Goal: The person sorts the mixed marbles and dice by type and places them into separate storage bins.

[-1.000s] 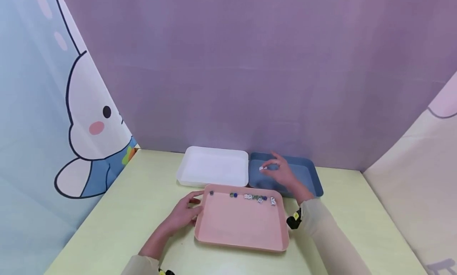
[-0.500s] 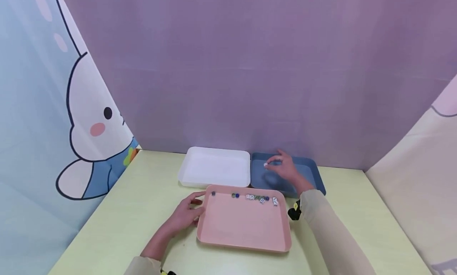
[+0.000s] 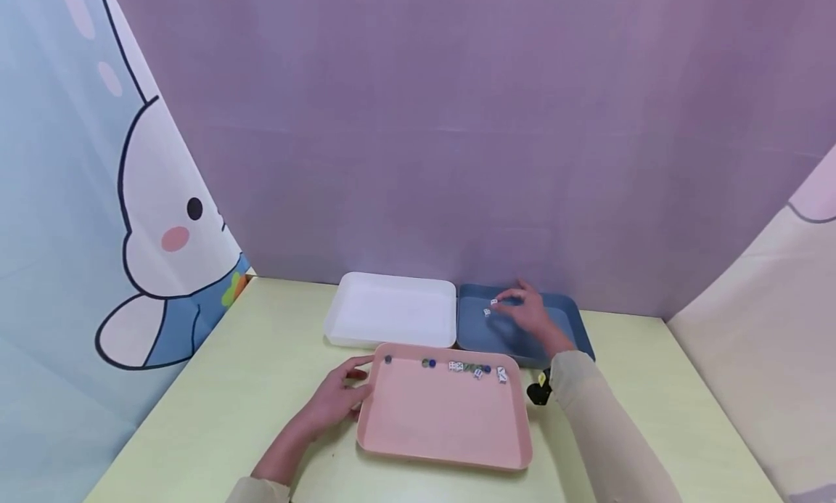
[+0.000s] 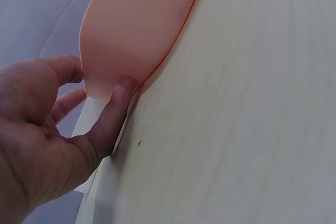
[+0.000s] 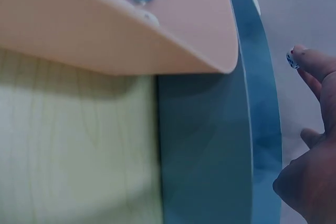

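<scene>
In the head view my right hand is over the blue tray, pinching a white die at its fingertips. The right wrist view shows that pinched die with dark dots. Another white die lies in the blue tray just below the fingertips. My left hand holds the left side of the pink tray. The left wrist view has the thumb pressed on its outer wall and fingers at the rim, tips partly hidden. Several white dice and small coloured marbles line the pink tray's far side.
A white tray stands behind the pink one, left of the blue tray. All three are on a pale yellow table. A purple curtain hangs behind, with patterned cloth at the left.
My right hand has shifted slightly right and back over the blue tray. Two dice were close together at its fingertips; now one lies in the tray. My left hand stays at the pink tray.
</scene>
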`<move>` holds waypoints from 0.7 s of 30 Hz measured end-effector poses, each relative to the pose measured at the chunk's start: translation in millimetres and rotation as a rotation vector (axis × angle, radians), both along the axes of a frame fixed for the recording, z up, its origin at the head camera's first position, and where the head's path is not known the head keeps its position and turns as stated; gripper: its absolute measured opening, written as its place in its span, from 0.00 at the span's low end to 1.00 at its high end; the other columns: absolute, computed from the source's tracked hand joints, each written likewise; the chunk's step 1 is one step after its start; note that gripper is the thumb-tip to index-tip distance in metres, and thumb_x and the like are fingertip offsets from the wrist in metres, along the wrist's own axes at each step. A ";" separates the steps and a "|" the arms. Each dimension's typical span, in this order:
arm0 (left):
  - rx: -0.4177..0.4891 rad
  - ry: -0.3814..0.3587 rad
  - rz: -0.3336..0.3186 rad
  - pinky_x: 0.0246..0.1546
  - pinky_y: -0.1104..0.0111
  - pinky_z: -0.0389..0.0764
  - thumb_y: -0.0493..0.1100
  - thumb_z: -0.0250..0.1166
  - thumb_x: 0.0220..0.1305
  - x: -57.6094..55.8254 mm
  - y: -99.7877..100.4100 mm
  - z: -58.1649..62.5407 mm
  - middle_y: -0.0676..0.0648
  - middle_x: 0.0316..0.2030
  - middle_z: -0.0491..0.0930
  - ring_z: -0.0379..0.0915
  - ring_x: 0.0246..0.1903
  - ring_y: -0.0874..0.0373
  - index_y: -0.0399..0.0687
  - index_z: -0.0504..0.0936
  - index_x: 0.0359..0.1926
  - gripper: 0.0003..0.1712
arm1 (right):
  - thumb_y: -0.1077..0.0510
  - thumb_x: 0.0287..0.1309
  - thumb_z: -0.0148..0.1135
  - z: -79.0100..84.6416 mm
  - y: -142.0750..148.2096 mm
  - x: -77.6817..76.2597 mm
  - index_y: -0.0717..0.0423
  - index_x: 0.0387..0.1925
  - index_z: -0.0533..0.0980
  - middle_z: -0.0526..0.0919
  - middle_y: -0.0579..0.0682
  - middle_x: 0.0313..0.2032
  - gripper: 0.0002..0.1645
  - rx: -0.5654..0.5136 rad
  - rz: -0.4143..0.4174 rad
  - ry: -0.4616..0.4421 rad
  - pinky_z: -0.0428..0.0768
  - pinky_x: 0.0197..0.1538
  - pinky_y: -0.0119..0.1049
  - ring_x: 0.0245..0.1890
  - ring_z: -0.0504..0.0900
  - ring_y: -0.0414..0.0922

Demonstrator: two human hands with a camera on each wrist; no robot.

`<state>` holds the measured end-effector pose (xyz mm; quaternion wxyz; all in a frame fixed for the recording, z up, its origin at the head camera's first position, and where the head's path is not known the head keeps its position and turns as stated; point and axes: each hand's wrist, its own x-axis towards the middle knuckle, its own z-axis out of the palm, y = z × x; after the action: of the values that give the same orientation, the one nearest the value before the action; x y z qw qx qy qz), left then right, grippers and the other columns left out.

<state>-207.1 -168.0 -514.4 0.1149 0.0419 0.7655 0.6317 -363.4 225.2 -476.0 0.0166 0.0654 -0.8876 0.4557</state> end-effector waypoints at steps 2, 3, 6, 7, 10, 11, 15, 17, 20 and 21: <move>0.005 -0.006 -0.004 0.27 0.58 0.84 0.36 0.61 0.66 0.7 0.6 0.6 0.34 0.55 0.64 0.73 0.36 0.49 0.50 0.68 0.68 0.30 | 0.53 0.57 0.69 -2.4 2.7 -0.6 0.61 0.40 0.84 0.43 0.62 0.74 0.15 0.005 -0.014 -0.007 0.48 0.67 0.65 0.72 0.38 0.64; 0.008 -0.009 -0.001 0.27 0.58 0.84 0.35 0.61 0.66 0.9 0.9 1.1 0.34 0.55 0.64 0.73 0.36 0.48 0.50 0.68 0.68 0.30 | 0.52 0.57 0.69 -3.1 3.7 -0.8 0.60 0.40 0.84 0.43 0.61 0.74 0.15 0.011 -0.018 -0.009 0.49 0.67 0.65 0.72 0.38 0.64; 0.016 -0.012 0.004 0.27 0.57 0.84 0.35 0.61 0.66 0.4 1.3 3.8 0.33 0.55 0.64 0.73 0.36 0.48 0.50 0.69 0.68 0.30 | 0.52 0.58 0.69 -4.0 5.9 -2.4 0.61 0.40 0.84 0.43 0.62 0.74 0.15 0.012 -0.019 0.002 0.49 0.67 0.65 0.72 0.39 0.64; 0.016 -0.012 0.008 0.27 0.57 0.84 0.35 0.61 0.66 -0.2 0.7 5.5 0.33 0.55 0.64 0.73 0.36 0.48 0.50 0.69 0.68 0.29 | 0.53 0.58 0.69 -3.4 5.6 -3.5 0.61 0.40 0.83 0.44 0.62 0.74 0.15 0.007 -0.020 0.009 0.50 0.67 0.65 0.72 0.39 0.64; 0.020 -0.009 0.015 0.27 0.57 0.84 0.35 0.62 0.66 -1.1 -1.0 9.4 0.33 0.55 0.65 0.74 0.36 0.48 0.50 0.69 0.67 0.29 | 0.55 0.58 0.69 -1.5 5.2 -5.7 0.63 0.41 0.83 0.45 0.62 0.74 0.16 -0.010 -0.030 0.021 0.50 0.68 0.63 0.72 0.40 0.63; 0.016 -0.008 0.016 0.27 0.56 0.84 0.34 0.61 0.66 -1.0 -1.0 9.9 0.33 0.55 0.65 0.74 0.35 0.47 0.49 0.69 0.67 0.29 | 0.55 0.58 0.69 -1.8 5.7 -6.1 0.63 0.42 0.82 0.45 0.62 0.74 0.16 -0.013 -0.038 0.017 0.50 0.68 0.63 0.73 0.40 0.63; 0.027 -0.009 0.017 0.26 0.56 0.83 0.34 0.61 0.66 0.9 -0.3 6.7 0.33 0.54 0.65 0.74 0.35 0.48 0.48 0.69 0.67 0.29 | 0.55 0.59 0.68 -4.7 9.3 -6.1 0.64 0.43 0.82 0.46 0.62 0.74 0.16 0.001 -0.061 0.009 0.51 0.68 0.62 0.73 0.41 0.62; 0.020 -0.010 0.017 0.26 0.57 0.83 0.34 0.62 0.66 1.6 -0.1 4.8 0.34 0.54 0.65 0.74 0.35 0.48 0.49 0.69 0.67 0.29 | 0.54 0.59 0.68 -7.3 11.5 -6.7 0.63 0.43 0.82 0.46 0.62 0.74 0.17 0.008 -0.067 0.011 0.51 0.68 0.62 0.72 0.42 0.63; 0.012 -0.014 0.012 0.27 0.57 0.84 0.35 0.62 0.65 2.2 -0.1 3.4 0.34 0.54 0.66 0.74 0.35 0.49 0.51 0.70 0.67 0.29 | 0.53 0.59 0.68 -9.5 14.1 -7.0 0.62 0.44 0.82 0.45 0.62 0.74 0.17 0.010 -0.068 0.005 0.52 0.68 0.63 0.72 0.42 0.63; 0.010 -0.015 0.009 0.27 0.57 0.84 0.36 0.62 0.65 2.2 0.0 3.0 0.34 0.54 0.66 0.74 0.35 0.49 0.51 0.70 0.67 0.29 | 0.53 0.59 0.68 -9.9 14.6 -6.6 0.62 0.44 0.82 0.45 0.62 0.74 0.17 0.010 -0.069 0.002 0.52 0.68 0.63 0.72 0.41 0.63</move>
<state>-204.8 -168.0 -511.4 0.1175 0.0340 0.7618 0.6362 -369.9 239.8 -485.8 0.0329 0.0353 -0.8916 0.4502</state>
